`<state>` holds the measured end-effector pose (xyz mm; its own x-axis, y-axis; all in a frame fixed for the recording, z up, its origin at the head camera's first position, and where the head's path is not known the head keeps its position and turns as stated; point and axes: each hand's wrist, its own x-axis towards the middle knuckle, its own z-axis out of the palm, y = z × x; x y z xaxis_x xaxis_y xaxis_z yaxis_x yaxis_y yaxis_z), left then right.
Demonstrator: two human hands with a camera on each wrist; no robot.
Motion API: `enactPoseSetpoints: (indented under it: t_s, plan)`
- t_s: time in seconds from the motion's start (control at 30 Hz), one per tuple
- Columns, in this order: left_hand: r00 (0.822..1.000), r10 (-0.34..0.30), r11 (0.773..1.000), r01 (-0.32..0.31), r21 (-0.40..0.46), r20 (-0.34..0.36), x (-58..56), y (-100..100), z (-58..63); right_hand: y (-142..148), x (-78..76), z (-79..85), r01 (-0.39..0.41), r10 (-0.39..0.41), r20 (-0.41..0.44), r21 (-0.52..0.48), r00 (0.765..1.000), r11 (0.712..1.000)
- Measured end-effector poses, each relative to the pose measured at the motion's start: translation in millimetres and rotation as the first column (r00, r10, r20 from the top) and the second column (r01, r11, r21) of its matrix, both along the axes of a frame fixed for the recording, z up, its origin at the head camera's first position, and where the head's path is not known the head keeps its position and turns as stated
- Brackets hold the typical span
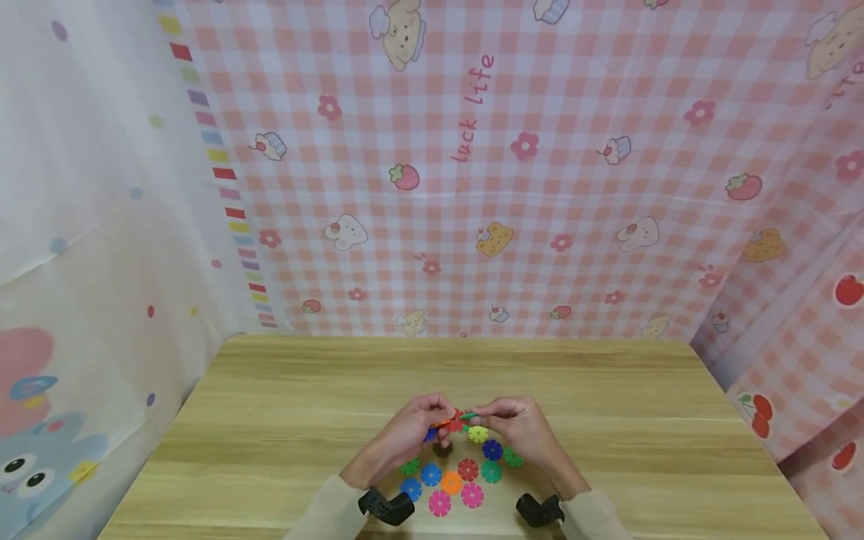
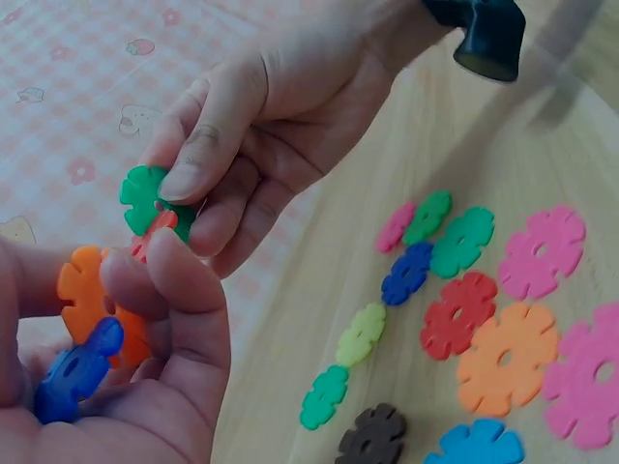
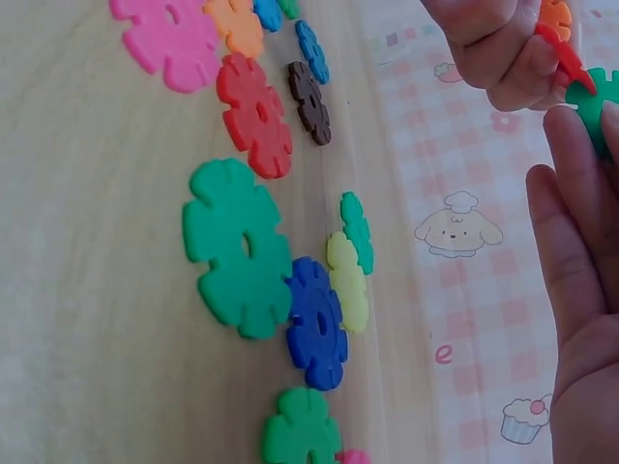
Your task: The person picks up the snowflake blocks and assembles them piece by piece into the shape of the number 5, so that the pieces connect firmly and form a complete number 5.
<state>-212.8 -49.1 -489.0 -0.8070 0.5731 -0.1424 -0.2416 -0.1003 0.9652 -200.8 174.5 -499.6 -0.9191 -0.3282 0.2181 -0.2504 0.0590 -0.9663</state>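
Note:
In the head view both hands meet above the table, over loose notched plastic flower discs. My left hand (image 1: 410,429) holds a small chain of slotted-together discs. Its blue disc (image 2: 70,384) lies against the palm, the orange disc (image 2: 83,293) sits by the fingers, and a red disc (image 1: 455,423) points toward the other hand. With thumb and fingers, my right hand (image 1: 525,429) pinches a green disc (image 2: 142,196). The green disc's edge meets the red disc's edge; fingers partly hide this joint.
On the wooden table (image 1: 290,420) lie several loose discs below and between the hands, among them a pink disc (image 1: 440,503), a dark blue disc (image 1: 493,449), a yellow disc (image 1: 478,434) and a brown disc (image 2: 372,437). A checked pink cloth (image 1: 432,210) hangs behind the table.

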Motion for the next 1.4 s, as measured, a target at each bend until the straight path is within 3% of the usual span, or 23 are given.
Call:
enactPoseSetpoints:
  t_s: [0.27,0.43,0.83,0.97,1.17,1.4]
  plan:
    - [0.998,-0.009,0.997,0.004,-0.081,-0.057,-1.6,-1,0.1,-1,-3.5,0.5,0.008,-0.007,-0.003,0.023,1.0,1.0]
    - [0.999,-0.012,0.991,0.005,-0.133,-0.052,-0.7,-1,-1.9,-1,-5.0,-0.8,0.004,-0.005,0.005,0.041,1.0,0.999]
    - [0.999,-0.009,0.992,0.005,-0.125,-0.034,0.3,-1,-3.6,-2,-5.9,0.0,-0.019,0.018,0.025,0.06,1.0,0.998]
    - [0.999,0.018,0.994,-0.021,-0.103,-0.031,-0.6,-3,-5.1,2,-6.6,2.1,0.022,-0.027,0.053,0.101,0.998,0.995]
    - [0.995,0.071,0.99,-0.079,-0.114,-0.072,-2.2,-9,-7.6,21,-4.3,4.4,0.123,-0.147,0.092,0.234,0.985,0.964]
    - [0.991,0.118,0.986,-0.125,-0.11,-0.062,-2.5,-17,-6.1,53,-1.7,-0.6,0.137,-0.172,0.058,0.389,0.983,0.911]
